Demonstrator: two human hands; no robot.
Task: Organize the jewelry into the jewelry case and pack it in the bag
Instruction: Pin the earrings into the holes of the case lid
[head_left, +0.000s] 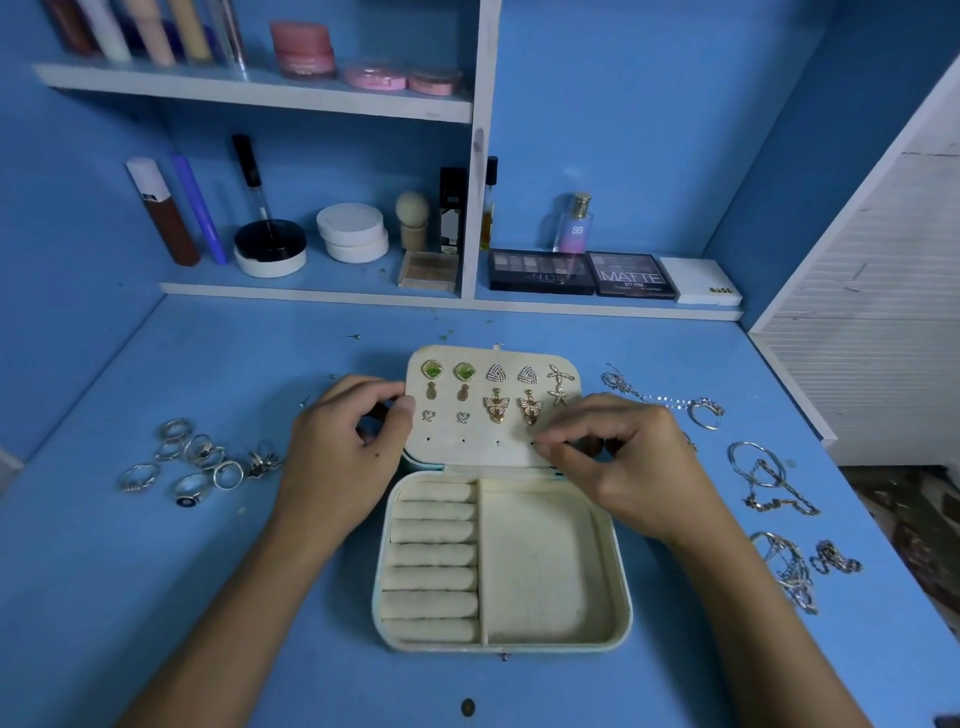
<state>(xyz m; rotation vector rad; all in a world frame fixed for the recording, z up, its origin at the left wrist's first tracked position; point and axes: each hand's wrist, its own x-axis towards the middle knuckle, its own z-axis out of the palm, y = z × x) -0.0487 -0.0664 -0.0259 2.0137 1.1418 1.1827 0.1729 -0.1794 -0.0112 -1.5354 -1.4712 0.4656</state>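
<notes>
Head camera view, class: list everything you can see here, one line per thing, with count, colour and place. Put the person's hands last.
Jewelry case: one, cream inside, open at table centre.
Earrings: about twelve, gold, green and silver, pinned on the case lid panel.
Ring rolls: seven, cream, case's left half, bare.
Rings: roughly ten, silver, table left.
Chains and bracelets: several, silver and gold, table right.
Cosmetics: many jars, tubes, palettes, on the shelves behind.
Table: one, blue.
Left hand: at the lid's left edge.
Right hand: fingertips pinched at the lid's lower right.
</notes>
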